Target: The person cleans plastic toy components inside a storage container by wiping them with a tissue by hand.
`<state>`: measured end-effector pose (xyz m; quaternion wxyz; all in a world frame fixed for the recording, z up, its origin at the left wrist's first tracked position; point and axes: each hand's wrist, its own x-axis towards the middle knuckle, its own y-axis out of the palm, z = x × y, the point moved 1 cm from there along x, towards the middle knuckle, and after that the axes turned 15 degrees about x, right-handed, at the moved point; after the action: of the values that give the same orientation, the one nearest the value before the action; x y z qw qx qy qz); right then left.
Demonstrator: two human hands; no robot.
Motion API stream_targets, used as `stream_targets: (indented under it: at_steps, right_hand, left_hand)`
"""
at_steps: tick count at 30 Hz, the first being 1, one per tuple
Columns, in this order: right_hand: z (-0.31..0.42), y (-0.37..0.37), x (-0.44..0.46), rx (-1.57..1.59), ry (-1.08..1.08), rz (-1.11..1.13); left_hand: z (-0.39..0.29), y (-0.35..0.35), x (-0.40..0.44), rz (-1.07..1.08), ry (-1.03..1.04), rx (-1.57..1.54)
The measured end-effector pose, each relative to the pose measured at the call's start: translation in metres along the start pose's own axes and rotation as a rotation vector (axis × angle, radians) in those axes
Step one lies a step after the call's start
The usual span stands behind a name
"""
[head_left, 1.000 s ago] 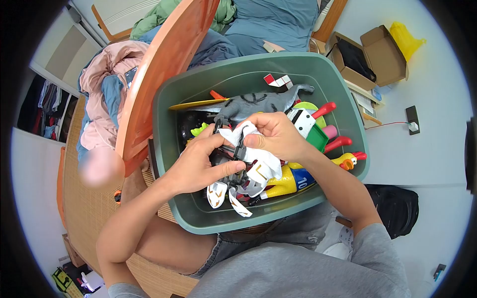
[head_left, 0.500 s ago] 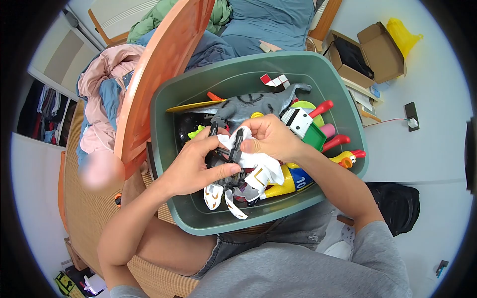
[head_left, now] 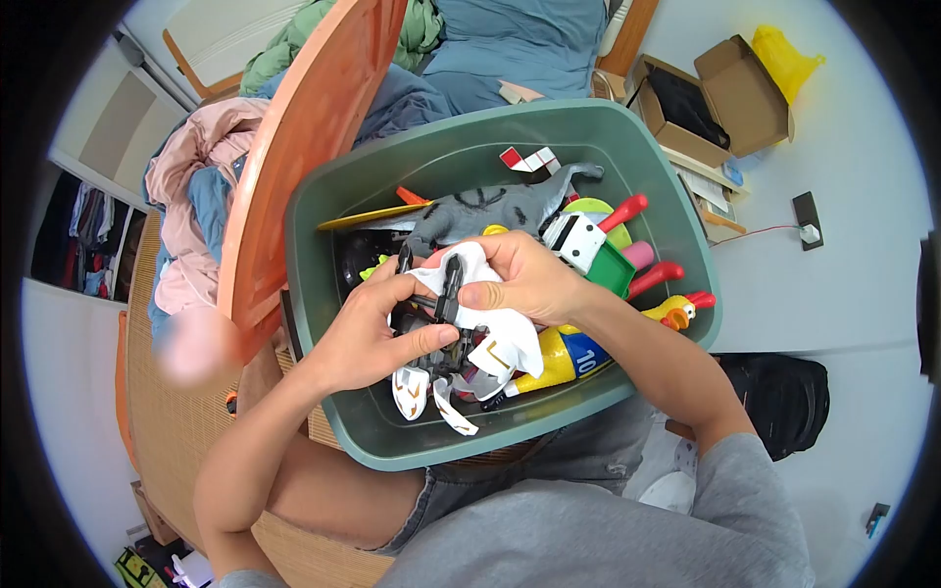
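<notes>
- Seen through the head camera, a black-and-white toy figure (head_left: 500,321) with gold markings is held above the middle of a green bin (head_left: 421,162).
- I read its long axis as running far to near: a black piece (head_left: 452,279) points to the far side, while white, gold-marked ends (head_left: 410,394) hang toward the near wall.
- The left hand (head_left: 368,328) grips the figure from the left. Its thumb reaches right across the near side, spread well away from the curled fingers, with black parts between them; I cannot tell where the hidden fingertips press.
- The right hand (head_left: 529,279) has thumb and bent forefinger close together, pinching the white upper part beside the black piece.
- Beyond the hands, inside the bin, I see a grey toy animal (head_left: 480,213); to the right lies a yellow rubber chicken (head_left: 559,365) in blue.
- An orange panel (head_left: 294,147) stands upright at the left.
</notes>
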<state>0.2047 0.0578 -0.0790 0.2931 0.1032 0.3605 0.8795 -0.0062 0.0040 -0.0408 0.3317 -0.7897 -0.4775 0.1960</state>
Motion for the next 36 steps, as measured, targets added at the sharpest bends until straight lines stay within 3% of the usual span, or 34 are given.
stream_targets:
  at_steps: [3,5,7,9,11,13,17,20,26,36]
  right_hand:
    - [-0.002,0.001,-0.001,-0.018,-0.011,0.028]
    - [0.003,0.007,-0.002,0.320,0.116,-0.005]
    - [0.001,-0.001,-0.002,0.329,0.134,0.034]
    - [0.001,-0.003,-0.002,0.119,0.118,-0.003]
    - [-0.001,0.001,-0.001,0.107,0.094,0.006]
    - [-0.005,0.001,0.003,-0.057,-0.026,-0.033]
    - [-0.003,-0.008,0.001,-0.113,0.013,-0.110]
    - [-0.006,-0.010,0.002,-0.120,-0.030,-0.135]
    - [0.000,0.002,0.000,-0.158,-0.058,-0.011]
    - [-0.002,0.000,0.001,-0.184,-0.022,-0.069]
  left_hand:
    - [0.002,0.001,0.001,-0.036,0.043,-0.015]
    - [0.004,0.001,0.000,-0.068,0.019,-0.063]
    - [0.008,0.001,0.001,-0.076,0.016,-0.092]
    - [0.009,0.001,0.000,-0.082,0.012,-0.120]
    - [0.008,0.003,-0.001,-0.021,0.009,-0.076]
    - [0.006,0.006,0.000,-0.023,0.045,-0.070]
    - [0.004,0.005,0.000,-0.041,0.073,-0.086]
    - [0.001,0.002,0.001,0.054,-0.030,-0.089]
    - [0.000,0.003,-0.003,0.064,0.031,0.006]
    - [0.005,0.009,-0.001,0.036,0.069,0.020]
